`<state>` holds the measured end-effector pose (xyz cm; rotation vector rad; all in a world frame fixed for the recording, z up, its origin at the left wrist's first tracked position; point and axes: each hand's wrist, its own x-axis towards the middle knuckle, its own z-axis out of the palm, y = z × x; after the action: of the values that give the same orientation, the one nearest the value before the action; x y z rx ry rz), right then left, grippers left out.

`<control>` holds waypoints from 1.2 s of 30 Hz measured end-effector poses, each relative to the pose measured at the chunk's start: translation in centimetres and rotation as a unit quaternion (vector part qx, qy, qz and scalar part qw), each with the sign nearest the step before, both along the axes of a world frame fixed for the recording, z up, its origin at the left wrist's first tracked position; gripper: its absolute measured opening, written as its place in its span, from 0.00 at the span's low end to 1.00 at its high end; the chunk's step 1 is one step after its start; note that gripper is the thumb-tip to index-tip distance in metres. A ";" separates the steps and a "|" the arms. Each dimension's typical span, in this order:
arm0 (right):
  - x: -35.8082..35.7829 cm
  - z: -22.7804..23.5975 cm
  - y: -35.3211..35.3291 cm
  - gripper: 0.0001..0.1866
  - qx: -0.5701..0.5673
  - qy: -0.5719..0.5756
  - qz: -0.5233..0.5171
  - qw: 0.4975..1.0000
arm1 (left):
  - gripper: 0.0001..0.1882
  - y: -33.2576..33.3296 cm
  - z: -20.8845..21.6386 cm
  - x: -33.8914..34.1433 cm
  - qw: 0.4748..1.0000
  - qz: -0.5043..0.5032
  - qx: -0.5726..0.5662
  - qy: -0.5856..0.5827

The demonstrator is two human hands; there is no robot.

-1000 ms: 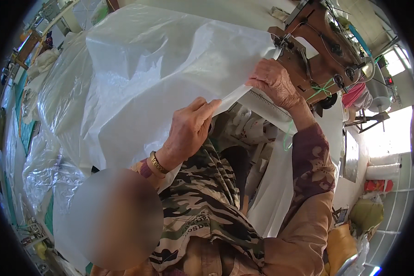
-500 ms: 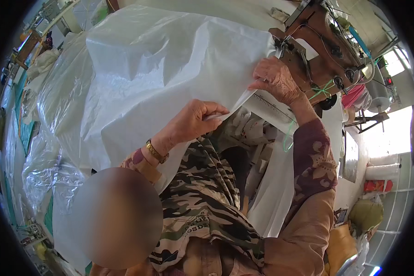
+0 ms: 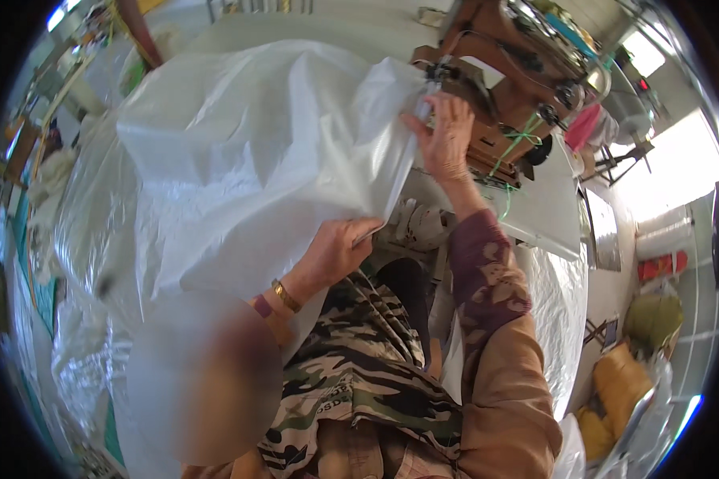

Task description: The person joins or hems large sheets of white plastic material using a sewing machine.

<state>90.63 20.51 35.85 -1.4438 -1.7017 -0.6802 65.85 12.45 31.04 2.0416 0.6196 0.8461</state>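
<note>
A large white plastic sheet (image 3: 240,152) spreads over the surface in front of me, wrinkled and glossy. My left hand (image 3: 334,254), with a gold watch at the wrist, pinches the sheet's near edge just above my lap. From there the edge runs taut up to a brown sewing machine (image 3: 495,72). Beside the machine's needle area, my right hand (image 3: 446,134) lies with fingers stretched out and thumb apart, touching the sheet's edge. The needle itself is too small to make out.
Green string (image 3: 519,140) is tied around the machine's body. A pale machine table (image 3: 547,215) extends to the right of my right arm. Clear plastic (image 3: 96,335) is heaped at the left. Yellow and olive bundles (image 3: 623,383) lie at the lower right.
My right hand has gone from gripping the folded edge to lying with fingers extended near the needle area. The sheet's edge now runs straighter and steeper. The whole view has shifted.
</note>
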 end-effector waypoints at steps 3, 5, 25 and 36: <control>0.4 -1.0 0.0 0.21 0.057 0.017 0.034 0.998 | 0.16 0.2 -0.5 0.8 0.998 -0.011 0.055 -0.017; 0.9 -1.2 0.1 0.20 0.055 0.018 0.040 0.998 | 0.16 0.4 -0.7 1.2 0.997 0.010 0.080 0.016; 1.7 -1.9 0.2 0.15 0.070 0.090 0.052 0.992 | 0.13 7.6 4.7 9.2 0.933 0.067 0.327 0.136; 1.9 -2.0 0.3 0.22 0.078 0.107 0.051 0.990 | 0.04 12.7 6.7 14.6 0.903 0.139 0.382 0.139</control>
<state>92.48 20.82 33.83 -1.2642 -1.5103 -0.5685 80.45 25.16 37.74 2.8692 0.8394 1.0898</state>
